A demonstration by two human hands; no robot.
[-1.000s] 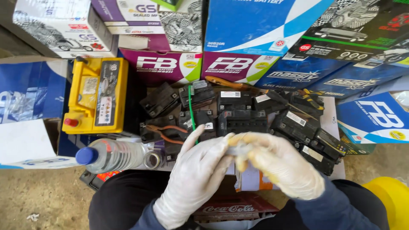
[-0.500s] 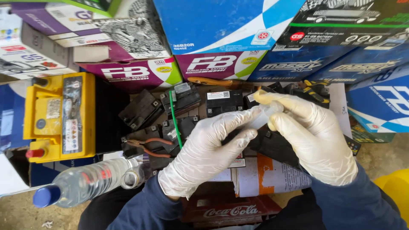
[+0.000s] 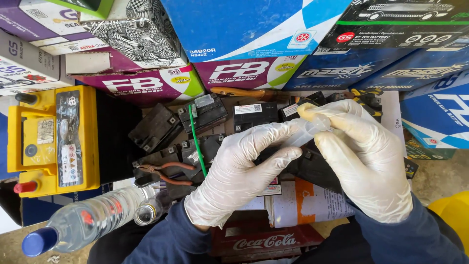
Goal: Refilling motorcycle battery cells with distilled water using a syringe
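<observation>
Tube: a small clear plastic tube (image 3: 307,131) sat between your two gloved hands, above the black batteries.
Right hand (image 3: 366,161): your grip was clamped on the tube's upper end, thumb and fingers pinched round its cap.
Left hand (image 3: 234,176): your fingers were closed on the tube's lower end, touching it from below.
Below the hands: small black batteries (image 3: 205,115) lay crowded together, with a green stick (image 3: 197,139) across them and red-handled pliers (image 3: 166,173) just beside.
Left side: a yellow battery (image 3: 53,139) stood near a clear bottle with a blue cap (image 3: 83,222).
Behind: stacked cardboard boxes (image 3: 254,27) in blue, purple and black.
</observation>
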